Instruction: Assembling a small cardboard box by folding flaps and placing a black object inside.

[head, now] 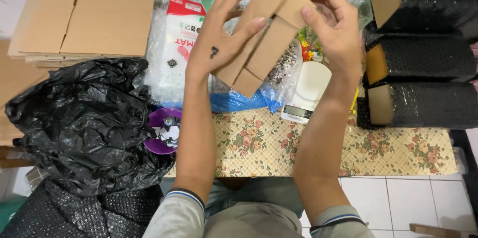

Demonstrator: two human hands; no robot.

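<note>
1. Left hand [217, 43] grips the flat cardboard box [263, 33] along its left edge.
2. Right hand [334, 27] pinches its upper flap.
3. Box held above the floral worktop [398, 153], over the white scale [308, 91].

A table [398, 158] under a floral cloth carries a white kitchen scale [307, 91], a purple bowl [159, 143] and clear plastic bags [172, 58]. Three packages wrapped in black bubble wrap [423, 103] lie stacked at its right end.
</note>
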